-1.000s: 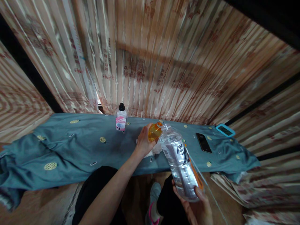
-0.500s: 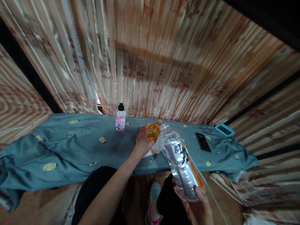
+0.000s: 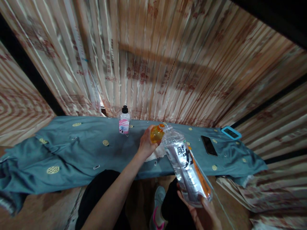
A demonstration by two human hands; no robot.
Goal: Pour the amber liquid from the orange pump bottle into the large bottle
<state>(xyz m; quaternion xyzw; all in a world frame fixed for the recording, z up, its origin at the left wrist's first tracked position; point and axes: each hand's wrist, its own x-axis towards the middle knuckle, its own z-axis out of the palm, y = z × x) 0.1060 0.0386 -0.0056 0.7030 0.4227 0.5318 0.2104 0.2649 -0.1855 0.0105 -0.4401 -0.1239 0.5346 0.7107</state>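
Clear bottle (image 3: 185, 166) tilted in right hand (image 3: 203, 214); left hand (image 3: 146, 145) grips its orange cap (image 3: 156, 134).

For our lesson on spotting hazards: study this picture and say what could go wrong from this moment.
1. The large clear bottle is tilted while the left hand grips its orange cap; liquid might spill onto the teal cloth.
2. The black phone lies close by and could get wet.
3. The right hand holds only the base, so the bottle may slip.

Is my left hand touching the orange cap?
Touching. The head view shows the left hand with fingers wrapped around the orange cap at the bottle's neck, no gap visible.
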